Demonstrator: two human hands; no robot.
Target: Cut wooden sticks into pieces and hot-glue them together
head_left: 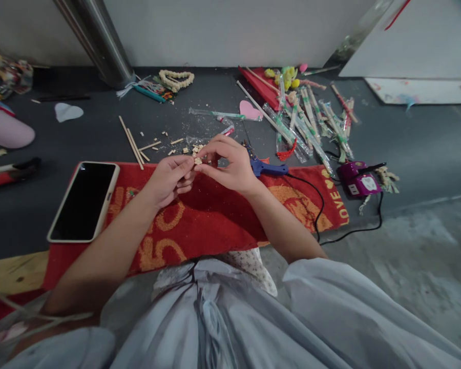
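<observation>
Above the red towel (215, 220), my left hand (171, 179) pinches a small pale flower-like piece built from short wooden bits (198, 161). My right hand (230, 163) comes in from the other side, its thumb and forefinger closed at the edge of the same piece. Whether those right fingertips hold a further bit is too small to see. Cut stick bits (185, 150) lie just beyond the hands. A blue glue gun (271, 168) rests right of my right hand, its nozzle end partly hidden. Thin wooden sticks (131, 141) lie to the left.
A phone (85, 202) lies on the towel's left end. Wrapped sticks (307, 120) are heaped at the back right, near a purple power socket (359, 179) with a black cord. Red-handled pliers (11, 173) are at far left; a metal post (100, 41) stands behind.
</observation>
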